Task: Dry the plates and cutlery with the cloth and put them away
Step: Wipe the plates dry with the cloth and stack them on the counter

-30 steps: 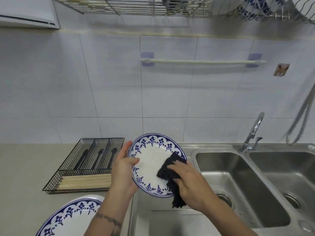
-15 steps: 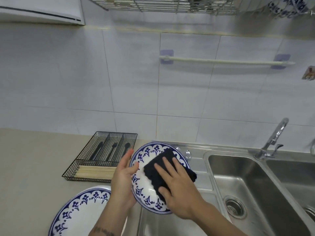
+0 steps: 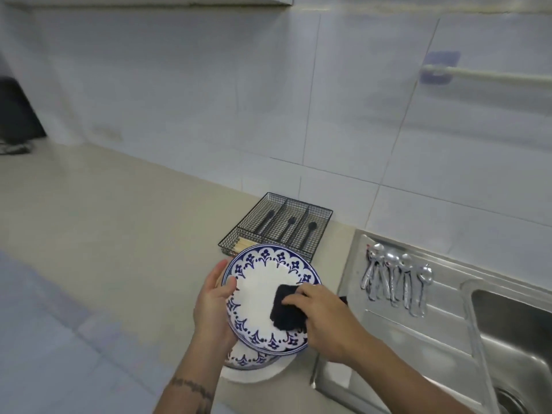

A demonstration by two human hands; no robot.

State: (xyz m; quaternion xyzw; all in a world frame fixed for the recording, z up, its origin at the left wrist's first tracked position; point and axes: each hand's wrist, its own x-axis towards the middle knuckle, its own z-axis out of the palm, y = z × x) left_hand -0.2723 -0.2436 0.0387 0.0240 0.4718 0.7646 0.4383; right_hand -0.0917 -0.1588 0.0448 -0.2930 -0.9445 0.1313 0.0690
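Plate up off the worktop, cloth on its face.

Left hand (image 3: pixel 213 306) grips the left rim of the blue-patterned plate (image 3: pixel 263 282), thumb over the edge; right hand (image 3: pixel 325 316) presses the dark cloth (image 3: pixel 286 312) onto the plate's right side, fingers curled on it. Another plate (image 3: pixel 251 358) lies below at the worktop's (image 3: pixel 119 234) front edge. Wire cutlery tray (image 3: pixel 280 225) just behind; spoons (image 3: pixel 394 279) right, on the sink drainer (image 3: pixel 418 339).
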